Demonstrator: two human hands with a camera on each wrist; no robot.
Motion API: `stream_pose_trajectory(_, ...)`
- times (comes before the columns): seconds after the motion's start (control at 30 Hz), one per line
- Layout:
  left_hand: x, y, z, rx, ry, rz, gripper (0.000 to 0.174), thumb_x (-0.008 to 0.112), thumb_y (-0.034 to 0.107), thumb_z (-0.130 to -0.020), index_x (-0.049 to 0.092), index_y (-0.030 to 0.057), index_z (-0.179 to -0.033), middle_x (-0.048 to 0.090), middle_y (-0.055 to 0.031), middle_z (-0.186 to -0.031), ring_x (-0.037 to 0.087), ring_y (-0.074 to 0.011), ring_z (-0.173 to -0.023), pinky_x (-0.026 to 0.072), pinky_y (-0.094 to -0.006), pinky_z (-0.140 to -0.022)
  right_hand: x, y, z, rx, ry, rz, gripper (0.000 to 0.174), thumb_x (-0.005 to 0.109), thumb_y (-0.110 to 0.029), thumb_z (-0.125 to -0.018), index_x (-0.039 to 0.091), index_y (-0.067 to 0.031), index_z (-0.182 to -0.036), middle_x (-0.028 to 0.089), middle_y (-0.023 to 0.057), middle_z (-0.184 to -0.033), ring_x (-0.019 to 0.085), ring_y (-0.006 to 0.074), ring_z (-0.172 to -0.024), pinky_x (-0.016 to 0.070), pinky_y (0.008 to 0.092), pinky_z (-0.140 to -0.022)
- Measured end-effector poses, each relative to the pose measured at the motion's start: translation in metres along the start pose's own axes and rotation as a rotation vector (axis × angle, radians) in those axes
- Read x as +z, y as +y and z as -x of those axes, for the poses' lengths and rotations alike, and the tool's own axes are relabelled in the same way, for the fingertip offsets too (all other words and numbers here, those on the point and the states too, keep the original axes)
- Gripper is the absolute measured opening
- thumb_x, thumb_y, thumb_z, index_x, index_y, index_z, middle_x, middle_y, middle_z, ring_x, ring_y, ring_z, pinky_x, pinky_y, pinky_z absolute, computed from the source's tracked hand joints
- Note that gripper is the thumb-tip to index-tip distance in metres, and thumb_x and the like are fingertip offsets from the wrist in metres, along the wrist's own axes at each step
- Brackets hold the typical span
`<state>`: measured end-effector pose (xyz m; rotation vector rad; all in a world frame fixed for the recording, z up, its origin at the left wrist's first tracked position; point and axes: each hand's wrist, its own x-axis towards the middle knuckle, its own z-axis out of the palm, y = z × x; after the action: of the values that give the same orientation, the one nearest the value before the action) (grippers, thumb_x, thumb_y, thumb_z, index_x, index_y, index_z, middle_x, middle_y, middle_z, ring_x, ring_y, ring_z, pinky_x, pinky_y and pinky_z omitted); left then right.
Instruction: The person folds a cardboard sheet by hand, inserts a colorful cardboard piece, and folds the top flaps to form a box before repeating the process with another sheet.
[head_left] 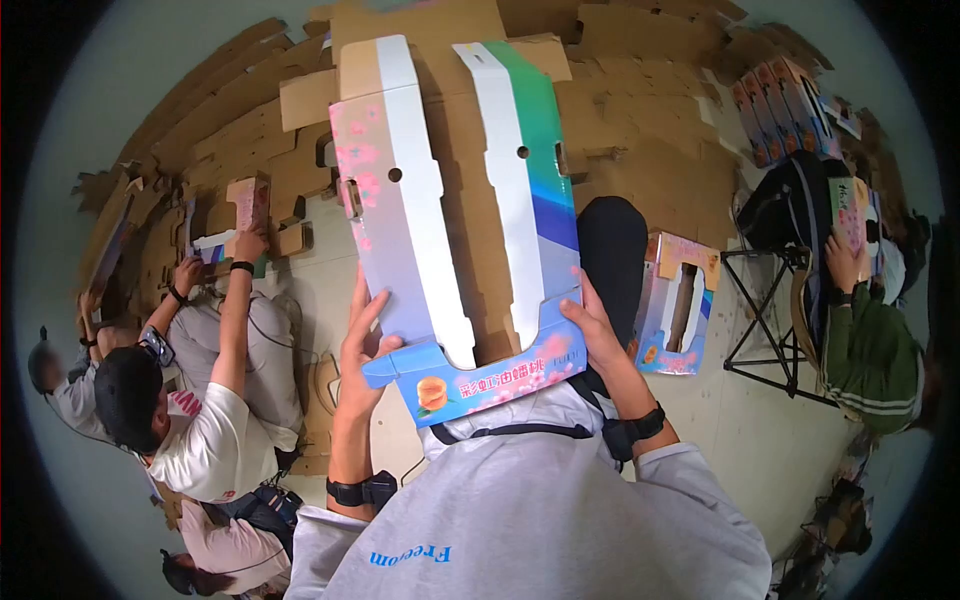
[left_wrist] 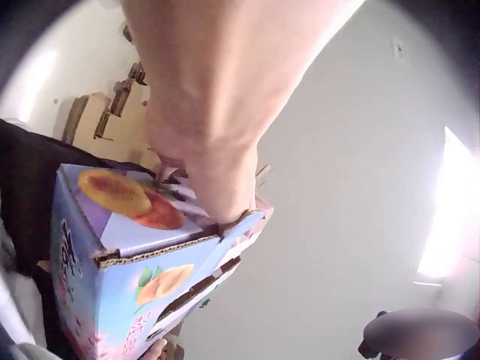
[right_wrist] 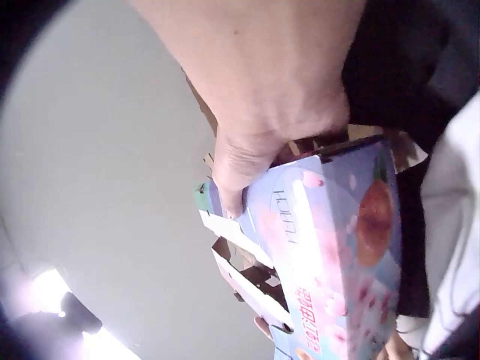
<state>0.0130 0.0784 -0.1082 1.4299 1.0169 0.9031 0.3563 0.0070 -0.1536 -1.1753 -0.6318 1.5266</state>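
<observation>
A printed cardboard fruit box [head_left: 495, 388] with peach pictures lies in front of my body, its bottom end toward me. Two long flaps with white inner faces, the left flap [head_left: 420, 210] and the right flap [head_left: 513, 205], border a gap showing brown board inside. My left hand [head_left: 357, 345] grips the box's near left side, beside a small blue tab [head_left: 380, 374]. On the near right side, my right hand [head_left: 598, 325] holds the other edge. The right wrist view shows its thumb [right_wrist: 232, 195] pressed over the printed face; its other fingers are mostly hidden.
Flattened brown cardboard [head_left: 640, 120] covers the floor ahead. A similar box [head_left: 655, 290] stands to the right, near a folding stool [head_left: 770, 330] with a black bag [head_left: 785, 205]. Several boxes [head_left: 785, 110] are lined up behind. Other people work at the left and right.
</observation>
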Motion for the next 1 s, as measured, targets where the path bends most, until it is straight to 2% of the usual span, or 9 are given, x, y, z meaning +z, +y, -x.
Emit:
stream_pose_trajectory(0.33,0.016,-0.008,-0.029,0.128,-0.115,0.255,0.047,0.074,0.012,-0.094,0.069,0.0066,-0.14,0.025,-0.0234,-0.174,0.021,-0.0407,-0.162,0.0209,-0.0551,-0.13,-0.005,-0.009,0.042,-0.053,0.204,0.078,0.085,0.076,-0.035,-0.095,0.033,-0.0039,-0.161,0.05,0.0119,-0.149,0.048,0.0225,-0.137,0.0372,0.0358,-0.116)
stream_pose_trajectory(0.53,0.027,-0.003,-0.025,0.085,-0.051,0.207,0.026,0.063,0.009,-0.1,0.075,0.0019,-0.123,0.036,-0.0259,-0.168,0.032,-0.0426,-0.158,0.0262,-0.0536,-0.128,-0.001,-0.008,0.064,-0.089,0.329,0.022,0.084,0.075,-0.032,-0.095,0.032,-0.0015,-0.161,0.051,0.0122,-0.149,0.05,0.0216,-0.136,0.0402,0.0363,-0.114)
stream_pose_trajectory(0.63,0.041,0.025,-0.014,-0.18,0.151,0.457,0.022,0.057,0.002,-0.101,0.075,0.0004,-0.114,0.044,-0.0246,-0.164,0.041,-0.0412,-0.153,0.034,-0.0525,-0.125,-0.018,-0.003,0.071,-0.07,0.344,-0.053,0.086,0.075,-0.033,-0.096,0.031,0.0002,-0.162,0.05,0.0127,-0.151,0.049,0.022,-0.138,0.0389,0.0367,-0.116)
stream_pose_trajectory(0.67,0.041,0.027,-0.008,-0.039,0.172,0.186,0.023,0.056,-0.003,-0.097,0.074,0.0003,-0.111,0.054,-0.0224,-0.156,0.049,-0.0402,-0.148,0.0415,-0.0518,-0.121,-0.021,0.001,0.069,-0.088,0.346,-0.021,0.086,0.075,-0.033,-0.096,0.031,0.0006,-0.162,0.05,0.0128,-0.151,0.049,0.0223,-0.138,0.0384,0.0368,-0.116)
stream_pose_trajectory(0.77,0.038,0.04,-0.001,0.301,0.065,-0.381,0.024,0.056,-0.004,-0.093,0.073,0.0,-0.11,0.06,-0.022,-0.149,0.053,-0.0416,-0.143,0.0448,-0.0524,-0.117,-0.026,0.011,0.072,-0.104,0.358,0.047,0.086,0.075,-0.034,-0.096,0.031,0.0019,-0.161,0.05,0.0129,-0.151,0.049,0.0231,-0.139,0.0366,0.0372,-0.118)
stream_pose_trajectory(0.8,0.044,0.053,-0.005,0.355,-0.016,-0.528,0.02,0.065,0.002,-0.089,0.073,0.0011,-0.108,0.062,-0.0201,-0.143,0.053,-0.0432,-0.142,0.0472,-0.0524,-0.114,-0.025,0.012,0.07,-0.103,0.364,0.059,0.086,0.075,-0.034,-0.096,0.032,0.0023,-0.161,0.051,0.013,-0.151,0.049,0.0234,-0.139,0.0357,0.0374,-0.118)
stream_pose_trajectory(0.9,0.058,0.072,-0.007,0.393,-0.065,-0.863,0.022,0.075,0.014,-0.087,0.073,0.0056,-0.107,0.057,-0.0186,-0.148,0.043,-0.0461,-0.149,0.0423,-0.0568,-0.116,-0.023,0.006,0.067,-0.108,0.341,0.127,0.084,0.075,-0.036,-0.096,0.034,0.0029,-0.159,0.051,0.0133,-0.15,0.048,0.0233,-0.14,0.0335,0.0371,-0.119)
stream_pose_trajectory(0.93,0.063,0.074,-0.005,0.448,-0.057,-1.009,0.028,0.084,0.018,-0.081,0.073,0.0081,-0.104,0.058,-0.0161,-0.131,0.039,-0.0476,-0.149,0.0417,-0.0583,-0.113,-0.024,0.004,0.066,-0.11,0.329,0.155,0.084,0.075,-0.037,-0.096,0.035,0.0029,-0.158,0.051,0.0134,-0.15,0.047,0.0231,-0.14,0.0329,0.0369,-0.12)
stream_pose_trajectory(1.0,0.073,0.069,-0.009,0.292,-0.077,-0.796,0.03,0.087,0.018,-0.079,0.072,0.0085,-0.103,0.055,-0.0149,-0.122,0.038,-0.048,-0.146,0.0419,-0.0583,-0.11,-0.024,0.006,0.066,-0.156,0.314,0.201,0.084,0.075,-0.038,-0.095,0.035,0.0029,-0.157,0.051,0.0135,-0.148,0.047,0.0227,-0.139,0.033,0.0363,-0.119)
